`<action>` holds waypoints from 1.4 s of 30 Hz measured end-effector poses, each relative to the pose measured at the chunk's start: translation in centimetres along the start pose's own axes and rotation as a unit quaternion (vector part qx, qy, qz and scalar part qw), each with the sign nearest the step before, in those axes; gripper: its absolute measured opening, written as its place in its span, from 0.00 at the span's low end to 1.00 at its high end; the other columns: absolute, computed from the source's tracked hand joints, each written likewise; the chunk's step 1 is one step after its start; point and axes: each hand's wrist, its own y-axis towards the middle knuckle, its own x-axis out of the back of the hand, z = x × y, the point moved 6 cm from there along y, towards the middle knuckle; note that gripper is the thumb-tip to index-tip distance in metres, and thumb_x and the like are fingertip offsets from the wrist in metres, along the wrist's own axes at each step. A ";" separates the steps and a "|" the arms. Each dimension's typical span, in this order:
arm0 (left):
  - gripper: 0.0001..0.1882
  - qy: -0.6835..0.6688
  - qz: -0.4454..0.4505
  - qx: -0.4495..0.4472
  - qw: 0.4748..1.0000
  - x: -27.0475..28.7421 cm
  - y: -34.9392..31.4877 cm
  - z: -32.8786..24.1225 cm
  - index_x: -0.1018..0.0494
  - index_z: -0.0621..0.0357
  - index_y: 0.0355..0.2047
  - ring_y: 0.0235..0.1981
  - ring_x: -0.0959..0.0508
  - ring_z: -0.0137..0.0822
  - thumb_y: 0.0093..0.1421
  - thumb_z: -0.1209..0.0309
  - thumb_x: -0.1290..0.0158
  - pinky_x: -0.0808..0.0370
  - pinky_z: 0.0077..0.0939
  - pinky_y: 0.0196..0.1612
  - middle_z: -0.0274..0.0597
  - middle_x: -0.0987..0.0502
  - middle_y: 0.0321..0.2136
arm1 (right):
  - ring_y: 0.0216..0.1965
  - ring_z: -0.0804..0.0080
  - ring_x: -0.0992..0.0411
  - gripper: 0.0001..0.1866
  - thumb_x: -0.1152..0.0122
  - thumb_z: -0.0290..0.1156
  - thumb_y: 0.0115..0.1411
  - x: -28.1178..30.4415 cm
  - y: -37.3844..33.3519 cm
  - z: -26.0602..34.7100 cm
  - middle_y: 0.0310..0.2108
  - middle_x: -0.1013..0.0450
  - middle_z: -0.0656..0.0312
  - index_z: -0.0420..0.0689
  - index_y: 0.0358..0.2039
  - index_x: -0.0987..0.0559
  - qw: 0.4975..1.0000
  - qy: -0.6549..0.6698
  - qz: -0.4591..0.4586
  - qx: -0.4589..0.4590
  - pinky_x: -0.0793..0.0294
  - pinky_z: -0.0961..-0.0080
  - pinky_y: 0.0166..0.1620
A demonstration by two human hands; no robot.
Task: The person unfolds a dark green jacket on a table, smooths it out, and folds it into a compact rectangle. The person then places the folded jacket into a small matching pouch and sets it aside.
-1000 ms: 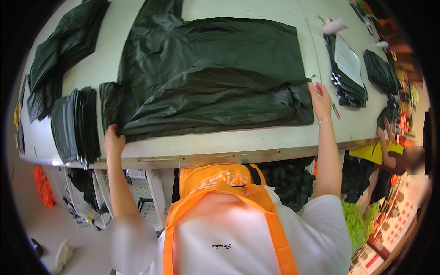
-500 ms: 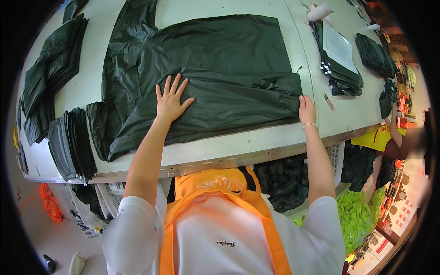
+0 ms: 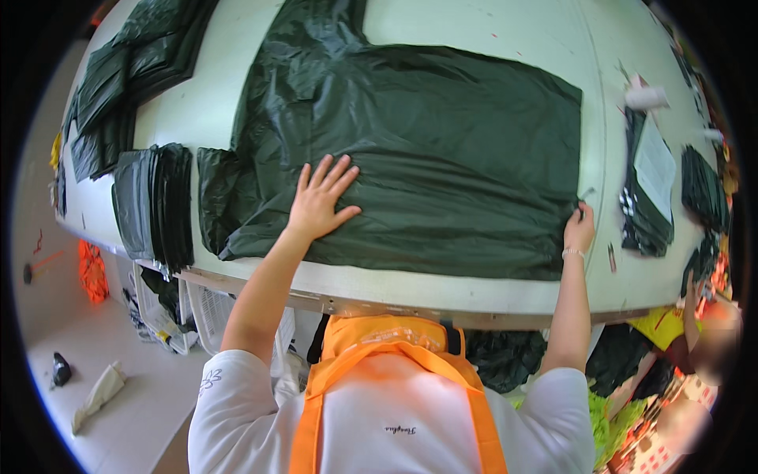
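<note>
A dark green garment (image 3: pixel 442 134) of thin, shiny fabric is spread across the pale table, with a sleeve-like part running up and away from me. My left hand (image 3: pixel 322 199) lies flat on it with fingers spread, left of the middle. At the garment's lower right edge, my right hand (image 3: pixel 579 227) has its fingers closed on the fabric's edge. A small dark cord end (image 3: pixel 586 193) sticks out just above those fingers. Shallow creases run between the two hands.
Stacks of folded dark green pieces (image 3: pixel 154 205) stand left on the table (image 3: pixel 474 292). Rightward lie small snips (image 3: pixel 612 257), a dark bundle (image 3: pixel 643 213) under white paper (image 3: pixel 655 170), and a white roll (image 3: pixel 646 98). Another person (image 3: pixel 671 336) is at the far right.
The garment's near right part, bunched into a ridge before, now lies flatter and its edge reaches straighter toward me. My right hand has closed on the edge near the cord. The whole view has shifted.
</note>
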 end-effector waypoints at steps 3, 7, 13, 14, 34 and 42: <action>0.40 -0.116 -0.019 -0.008 0.993 0.7 0.6 2.0 0.41 0.45 0.62 0.66 0.49 0.47 0.50 0.47 0.44 0.56 0.53 0.64 0.40 0.46 0.65 | 0.46 0.49 0.31 0.22 0.44 0.37 0.59 -0.5 2.9 1.9 0.43 0.29 0.47 0.38 0.51 0.32 0.995 -0.092 -0.019 0.020 0.33 0.60 0.49; 0.45 -0.064 -0.243 0.154 0.955 5.1 6.8 13.8 0.45 0.52 0.62 0.65 0.49 0.54 0.48 0.50 0.40 0.51 0.52 0.63 0.55 0.48 0.63 | 0.52 0.51 0.34 0.25 0.39 0.24 0.52 0.6 8.7 19.1 0.50 0.32 0.50 0.40 0.52 0.31 0.941 -0.047 0.002 0.335 0.35 0.63 0.54; 0.55 -0.086 -0.059 0.460 0.882 6.4 19.6 27.0 0.43 0.61 0.59 0.55 0.32 0.50 0.36 0.42 0.35 0.33 0.40 0.54 0.55 0.32 0.52 | 0.55 0.55 0.37 0.37 0.36 0.21 0.47 -11.1 15.8 30.2 0.55 0.36 0.55 0.48 0.59 0.38 0.892 -0.157 0.168 0.390 0.39 0.62 0.59; 0.50 -0.022 -0.025 0.456 0.889 7.2 20.5 26.8 0.38 0.60 0.56 0.50 0.27 0.48 0.37 0.44 0.35 0.29 0.38 0.50 0.51 0.27 0.48 | 0.54 0.55 0.35 0.36 0.36 0.22 0.48 -12.8 16.5 30.4 0.53 0.33 0.55 0.49 0.58 0.37 0.886 -0.173 0.221 0.369 0.37 0.63 0.58; 0.20 0.032 -0.070 0.026 0.997 7.6 -15.4 8.9 0.26 0.59 0.29 0.37 0.31 0.45 0.41 0.57 0.38 0.36 0.37 0.43 0.42 0.30 0.32 | 0.50 0.56 0.37 0.33 0.36 0.26 0.37 7.1 -15.2 16.2 0.46 0.36 0.56 0.45 0.50 0.26 0.881 -0.097 0.159 0.435 0.39 0.59 0.51; 0.22 -0.051 -0.003 0.015 0.999 5.5 -19.5 7.9 0.26 0.59 0.33 0.39 0.32 0.47 0.39 0.59 0.39 0.35 0.37 0.45 0.45 0.29 0.35 | 0.52 0.53 0.38 0.23 0.33 0.32 0.46 2.5 -18.5 11.5 0.46 0.34 0.54 0.42 0.42 0.28 0.901 -0.042 0.216 0.373 0.39 0.60 0.53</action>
